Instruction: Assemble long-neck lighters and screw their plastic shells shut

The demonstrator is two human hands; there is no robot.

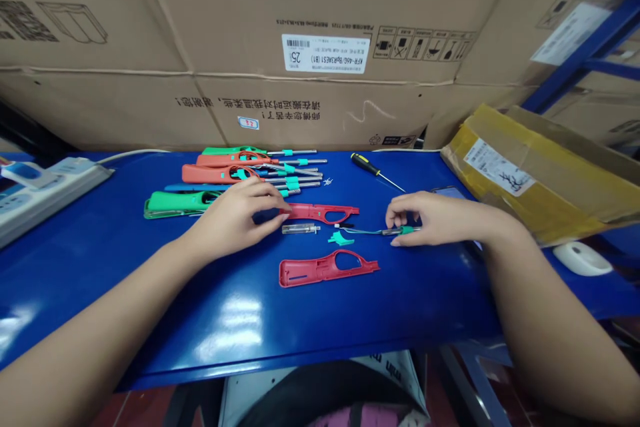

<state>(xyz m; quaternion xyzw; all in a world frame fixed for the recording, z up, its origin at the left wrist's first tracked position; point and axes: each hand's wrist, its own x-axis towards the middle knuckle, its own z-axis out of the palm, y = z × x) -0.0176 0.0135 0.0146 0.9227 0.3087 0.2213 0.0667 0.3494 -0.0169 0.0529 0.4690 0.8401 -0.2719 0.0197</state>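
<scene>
My left hand [239, 215] rests on the blue table [150, 294], its fingertips pinching the left end of a red lighter shell half [325, 212]. My right hand [430, 217] is closed on a thin metal tube with a green collar [400, 231]; a fine wire runs from the tube toward the shell. A second red shell half [325, 269] lies open-side up nearer me. Between the two shells lie a clear gas cartridge [300, 229] and a small teal trigger piece [341, 238].
Several assembled green, red and blue lighters [235, 177] are piled behind my left hand. A yellow-and-black screwdriver [373, 169] lies at the back. A white power strip [40, 187] sits far left, a taped cardboard box [540, 174] and a white mouse [583, 258] right. Large cartons wall the back.
</scene>
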